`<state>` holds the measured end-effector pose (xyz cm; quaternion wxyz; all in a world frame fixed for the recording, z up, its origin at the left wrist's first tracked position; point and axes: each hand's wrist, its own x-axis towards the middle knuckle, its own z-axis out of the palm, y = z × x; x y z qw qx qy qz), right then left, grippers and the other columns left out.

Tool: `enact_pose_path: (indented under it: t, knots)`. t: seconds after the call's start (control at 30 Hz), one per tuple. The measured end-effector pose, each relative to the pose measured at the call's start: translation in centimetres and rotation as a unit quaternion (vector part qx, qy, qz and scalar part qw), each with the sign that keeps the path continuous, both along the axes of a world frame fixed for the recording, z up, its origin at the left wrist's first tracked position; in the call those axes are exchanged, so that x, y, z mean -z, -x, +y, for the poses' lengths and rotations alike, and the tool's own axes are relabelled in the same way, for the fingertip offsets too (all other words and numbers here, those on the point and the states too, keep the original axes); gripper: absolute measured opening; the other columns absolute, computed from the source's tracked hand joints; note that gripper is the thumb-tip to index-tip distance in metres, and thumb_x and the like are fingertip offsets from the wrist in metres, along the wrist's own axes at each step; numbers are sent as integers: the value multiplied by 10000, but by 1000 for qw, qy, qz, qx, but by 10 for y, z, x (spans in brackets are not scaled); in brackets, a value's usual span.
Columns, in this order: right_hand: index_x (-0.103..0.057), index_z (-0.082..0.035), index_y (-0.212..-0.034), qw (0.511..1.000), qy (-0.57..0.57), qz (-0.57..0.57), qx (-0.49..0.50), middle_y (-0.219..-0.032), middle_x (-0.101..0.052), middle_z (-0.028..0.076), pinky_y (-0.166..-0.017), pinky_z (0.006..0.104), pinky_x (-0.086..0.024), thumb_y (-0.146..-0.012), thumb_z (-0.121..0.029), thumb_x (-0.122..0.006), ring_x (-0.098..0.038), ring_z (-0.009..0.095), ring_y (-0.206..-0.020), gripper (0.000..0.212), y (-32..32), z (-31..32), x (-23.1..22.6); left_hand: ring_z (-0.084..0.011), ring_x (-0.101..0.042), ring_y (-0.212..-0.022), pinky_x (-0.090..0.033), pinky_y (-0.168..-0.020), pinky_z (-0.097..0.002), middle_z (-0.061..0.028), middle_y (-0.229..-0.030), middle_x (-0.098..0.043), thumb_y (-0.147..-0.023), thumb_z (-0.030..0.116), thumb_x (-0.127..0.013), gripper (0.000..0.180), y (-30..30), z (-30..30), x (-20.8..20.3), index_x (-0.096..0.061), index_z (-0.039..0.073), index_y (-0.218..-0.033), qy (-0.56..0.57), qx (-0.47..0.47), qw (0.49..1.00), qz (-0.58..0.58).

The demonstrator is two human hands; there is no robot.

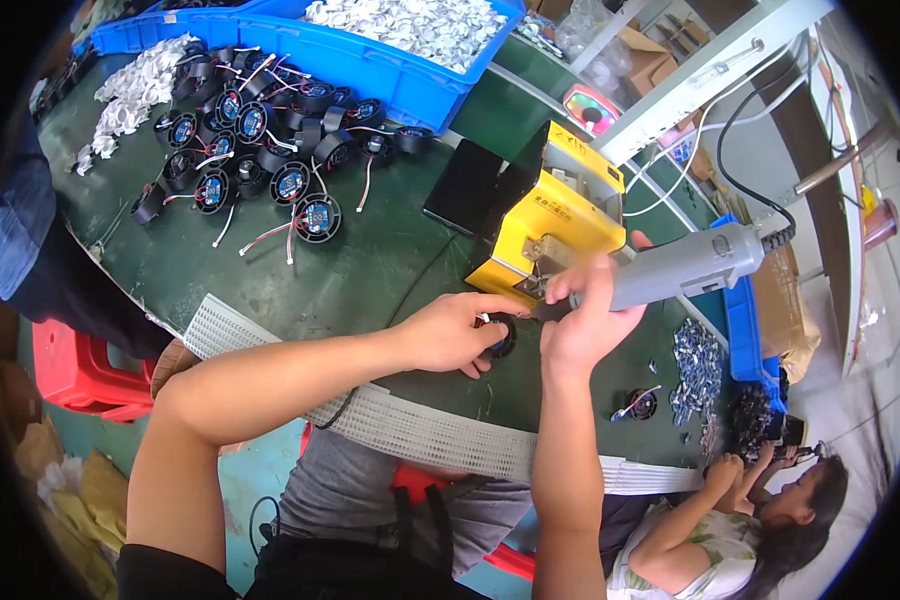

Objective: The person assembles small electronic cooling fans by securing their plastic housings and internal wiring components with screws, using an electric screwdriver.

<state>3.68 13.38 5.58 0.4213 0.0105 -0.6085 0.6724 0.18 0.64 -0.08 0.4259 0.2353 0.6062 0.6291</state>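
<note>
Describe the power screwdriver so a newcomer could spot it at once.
Find the boxy yellow machine on the green worktable. Just below its right side, the person's right hand grips the power screwdriver. It alone is a thick grey cylinder with a black cord leaving its rear end.

An assembly workshop: green workbench (350, 280), black round components (290, 183) heaped at ten o'clock, blue parts bin (400, 87) at twelve, grey power tool (685, 268) at three, co-worker (705, 550) at four.
</note>
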Motion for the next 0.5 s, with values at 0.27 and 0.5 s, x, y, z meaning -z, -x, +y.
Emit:
enact_pose_path:
  t: [0.27, 0.5]
  knots:
    - [-327, -10, -1343, 1000, -10, 11, 12, -609, -439, 32, -457, 272, -407, -932, -64, -545, -454, 129, -485, 469, -5, 2, -2, -153, -672, -716, -604, -624, -307, -100, -931, -654, -970, 204, -567, 316, 3, 1, 3, -594, 67, -1253, -11, -3, 1000, -16]
    - [-256, -144, -1412, 973, 35, 227, 38, -753, -591, 76, -721, 360, -477, -984, -235, -590, -579, 171, -729, 551, 44, 34, -84, -161, -668, -774, -623, -692, -322, -118, -1022, -601, -991, 132, -521, 274, 5, 2, 2, -574, 71, -1252, 11, 25, 999, -32]
